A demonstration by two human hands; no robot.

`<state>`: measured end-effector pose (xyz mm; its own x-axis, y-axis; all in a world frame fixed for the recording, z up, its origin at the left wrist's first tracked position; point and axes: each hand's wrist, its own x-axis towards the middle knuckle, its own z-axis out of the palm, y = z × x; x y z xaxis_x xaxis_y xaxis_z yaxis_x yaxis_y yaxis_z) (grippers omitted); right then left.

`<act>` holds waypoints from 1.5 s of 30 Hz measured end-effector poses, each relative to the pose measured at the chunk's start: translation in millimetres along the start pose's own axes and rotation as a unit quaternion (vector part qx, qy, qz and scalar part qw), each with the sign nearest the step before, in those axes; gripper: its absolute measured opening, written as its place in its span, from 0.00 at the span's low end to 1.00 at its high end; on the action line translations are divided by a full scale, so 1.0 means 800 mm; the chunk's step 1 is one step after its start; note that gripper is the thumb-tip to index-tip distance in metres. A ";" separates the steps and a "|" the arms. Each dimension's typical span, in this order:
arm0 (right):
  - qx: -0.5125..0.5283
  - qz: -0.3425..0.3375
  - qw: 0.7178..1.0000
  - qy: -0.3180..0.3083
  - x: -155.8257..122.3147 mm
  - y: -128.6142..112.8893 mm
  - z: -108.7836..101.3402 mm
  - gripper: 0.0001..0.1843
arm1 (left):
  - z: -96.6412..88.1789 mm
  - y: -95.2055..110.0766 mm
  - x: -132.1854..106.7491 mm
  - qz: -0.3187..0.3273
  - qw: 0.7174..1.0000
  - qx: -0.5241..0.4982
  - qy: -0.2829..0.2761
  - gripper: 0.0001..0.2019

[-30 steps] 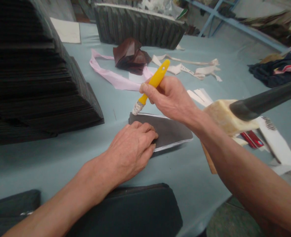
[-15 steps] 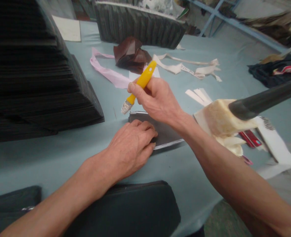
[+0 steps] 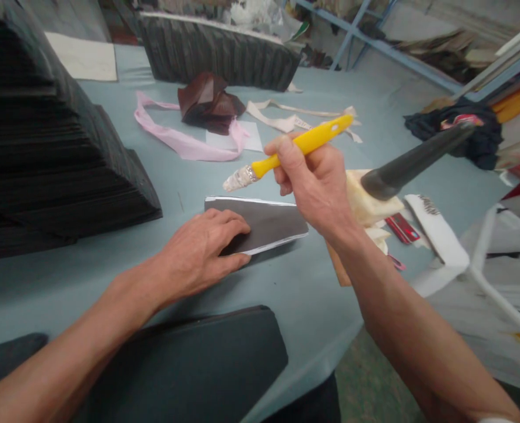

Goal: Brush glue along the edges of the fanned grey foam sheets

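A dark grey flat piece with a pale edge [image 3: 266,226] lies on the blue-grey table [image 3: 321,288]. My left hand [image 3: 198,252] rests flat on its near left end, fingers stretched out and pressing it down. My right hand [image 3: 315,182] is closed round a yellow-handled brush [image 3: 286,154], held nearly level above the piece, its pale bristle tip pointing left and clear of the surface.
A tall stack of black sheets [image 3: 48,147] fills the left. Another black stack [image 3: 215,53], a brown scrap [image 3: 207,103], a pink ribbon [image 3: 175,138] and cream strips lie behind. A glue-crusted pot with a dark handle [image 3: 401,167] stands right. Black padded pieces [image 3: 189,364] lie near me.
My right hand lifted the brush off the piece's far left corner and swung it up and right, turning it nearly level. My left hand stayed on the piece.
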<state>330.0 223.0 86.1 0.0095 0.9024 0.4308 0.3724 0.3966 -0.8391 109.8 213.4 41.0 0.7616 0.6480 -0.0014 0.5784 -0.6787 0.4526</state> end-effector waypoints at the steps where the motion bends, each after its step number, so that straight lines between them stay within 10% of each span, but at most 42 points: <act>1: -0.001 0.004 1.000 0.014 -0.009 -0.002 -0.009 0.31 | 0.001 0.001 -0.001 -0.004 1.000 0.014 -0.006 0.20; 10: 0.014 0.035 0.992 0.121 -0.102 -0.017 -0.096 0.27 | 0.018 0.008 -0.004 0.008 0.988 0.151 0.007 0.26; 20: -0.002 0.095 0.975 0.199 -0.191 -0.012 -0.165 0.28 | -0.013 -0.007 0.015 -0.004 0.992 0.110 -0.055 0.30; 37: 0.065 0.158 0.965 0.200 -0.253 0.009 -0.167 0.26 | -0.058 0.000 0.031 -0.036 0.987 0.069 -0.139 0.30; 45: 0.090 0.155 0.959 0.221 -0.264 0.002 -0.157 0.21 | -0.042 0.013 0.036 -0.072 0.986 0.128 -0.076 0.23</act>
<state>445.2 11.6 35.7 0.5016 0.8376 0.2165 0.1216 0.1795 -0.9762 127.9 236.8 76.0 0.6899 0.6980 -0.1919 0.7238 -0.6608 0.1988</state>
